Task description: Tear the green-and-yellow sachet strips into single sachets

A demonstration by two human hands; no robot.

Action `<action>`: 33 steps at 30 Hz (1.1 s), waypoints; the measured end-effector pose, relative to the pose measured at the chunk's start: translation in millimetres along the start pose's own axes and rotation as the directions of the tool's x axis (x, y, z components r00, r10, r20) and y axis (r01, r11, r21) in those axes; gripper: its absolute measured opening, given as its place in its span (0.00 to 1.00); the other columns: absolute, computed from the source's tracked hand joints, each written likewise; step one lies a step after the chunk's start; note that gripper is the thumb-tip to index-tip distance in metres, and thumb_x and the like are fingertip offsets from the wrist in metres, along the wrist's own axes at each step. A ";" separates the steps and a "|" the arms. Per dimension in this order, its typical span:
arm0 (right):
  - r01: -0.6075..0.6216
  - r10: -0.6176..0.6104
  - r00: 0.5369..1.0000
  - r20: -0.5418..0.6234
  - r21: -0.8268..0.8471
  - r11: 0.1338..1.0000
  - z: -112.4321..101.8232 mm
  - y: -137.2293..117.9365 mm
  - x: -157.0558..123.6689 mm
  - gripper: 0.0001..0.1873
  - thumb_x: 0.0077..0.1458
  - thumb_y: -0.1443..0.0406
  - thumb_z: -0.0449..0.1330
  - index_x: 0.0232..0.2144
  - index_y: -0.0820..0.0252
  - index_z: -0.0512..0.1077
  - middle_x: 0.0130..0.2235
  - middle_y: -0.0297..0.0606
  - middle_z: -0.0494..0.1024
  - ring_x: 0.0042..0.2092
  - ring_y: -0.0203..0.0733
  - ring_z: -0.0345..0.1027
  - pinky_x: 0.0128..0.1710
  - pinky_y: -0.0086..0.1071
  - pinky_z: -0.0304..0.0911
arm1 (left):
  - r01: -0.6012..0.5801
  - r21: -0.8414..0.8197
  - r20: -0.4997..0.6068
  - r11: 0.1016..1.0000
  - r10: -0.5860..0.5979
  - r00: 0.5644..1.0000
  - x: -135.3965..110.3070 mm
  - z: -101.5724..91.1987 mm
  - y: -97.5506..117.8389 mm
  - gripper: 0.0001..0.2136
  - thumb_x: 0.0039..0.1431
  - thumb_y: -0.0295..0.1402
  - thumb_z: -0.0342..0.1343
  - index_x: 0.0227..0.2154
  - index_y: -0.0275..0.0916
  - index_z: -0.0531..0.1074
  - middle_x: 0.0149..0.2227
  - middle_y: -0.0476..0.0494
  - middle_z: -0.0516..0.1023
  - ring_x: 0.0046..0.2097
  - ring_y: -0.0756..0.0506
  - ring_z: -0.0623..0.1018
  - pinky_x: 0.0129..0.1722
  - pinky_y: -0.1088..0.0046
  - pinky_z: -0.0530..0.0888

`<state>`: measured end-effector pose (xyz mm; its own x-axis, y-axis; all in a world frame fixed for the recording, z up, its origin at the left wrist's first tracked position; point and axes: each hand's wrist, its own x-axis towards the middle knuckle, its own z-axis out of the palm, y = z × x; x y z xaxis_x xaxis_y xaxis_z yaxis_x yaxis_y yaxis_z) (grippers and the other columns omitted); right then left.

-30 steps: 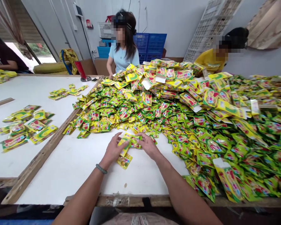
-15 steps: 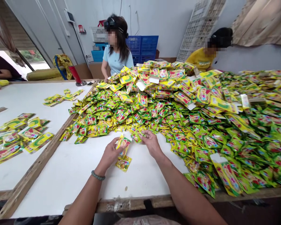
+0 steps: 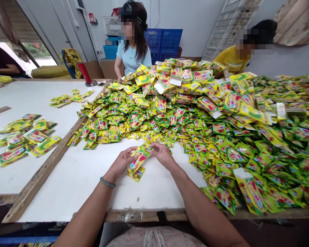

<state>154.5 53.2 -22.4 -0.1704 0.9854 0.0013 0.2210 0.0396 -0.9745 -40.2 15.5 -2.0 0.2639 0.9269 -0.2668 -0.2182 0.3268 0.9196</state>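
Note:
My left hand is closed around a small stack of green and yellow sachets, held just above the white table. My right hand pinches the upper end of the same stack from the right. One more sachet lies flat on the table under the stack. Both hands hover at the near edge of a huge heap of the same sachets, which also holds yellow flat cartons.
A wooden strip separates my table from the left one, where loose sachets and cartons lie. A person in a blue shirt and a person in yellow work across the heap. Blue crates stand behind.
My right hand has drawn a sachet from the heap's edge and brought it onto the stack in my left hand. The view has shifted slightly.

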 end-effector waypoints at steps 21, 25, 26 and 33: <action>0.033 -0.031 0.998 -0.048 0.044 0.998 1.4 -1.3 -8.6 0.13 0.50 0.55 0.58 0.28 0.59 0.70 0.24 0.31 0.71 0.26 0.34 0.62 0.25 0.27 0.55 | 0.075 0.080 -0.151 0.994 -0.062 0.987 -3.4 -17.1 6.6 0.31 0.41 0.35 0.67 0.50 0.37 0.66 0.35 0.45 0.80 0.31 0.48 0.77 0.31 0.75 0.71; 0.037 -0.016 0.996 -0.084 0.247 0.968 -3.7 -2.5 -3.3 0.13 0.45 0.57 0.63 0.28 0.59 0.67 0.23 0.28 0.69 0.26 0.33 0.63 0.27 0.27 0.58 | 0.100 0.107 -0.091 0.989 -0.090 0.992 -3.4 -10.1 6.4 0.31 0.41 0.36 0.66 0.51 0.37 0.66 0.36 0.44 0.80 0.31 0.47 0.77 0.31 0.75 0.71; 0.029 -0.006 0.997 -0.076 0.300 0.953 -3.5 -3.2 -3.0 0.14 0.44 0.57 0.64 0.31 0.58 0.67 0.23 0.27 0.69 0.26 0.33 0.63 0.28 0.27 0.59 | 0.106 0.103 -0.078 0.989 -0.098 0.992 -3.2 -9.4 6.1 0.31 0.41 0.36 0.66 0.51 0.37 0.66 0.36 0.44 0.80 0.32 0.47 0.77 0.31 0.74 0.71; 0.074 -0.055 0.994 -0.092 0.217 0.973 -6.6 -6.8 -0.9 0.15 0.44 0.57 0.63 0.36 0.57 0.72 0.29 0.34 0.73 0.32 0.38 0.66 0.31 0.31 0.63 | 0.115 0.085 -0.024 0.990 -0.113 0.993 -3.7 -9.2 5.2 0.29 0.41 0.34 0.66 0.50 0.38 0.67 0.37 0.44 0.80 0.31 0.48 0.78 0.31 0.74 0.71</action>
<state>159.4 53.2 -14.3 -0.0931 0.9928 0.0759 -0.0056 0.0757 -0.9971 -50.9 15.5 1.1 0.2645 0.8882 -0.3757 -0.1056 0.4139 0.9042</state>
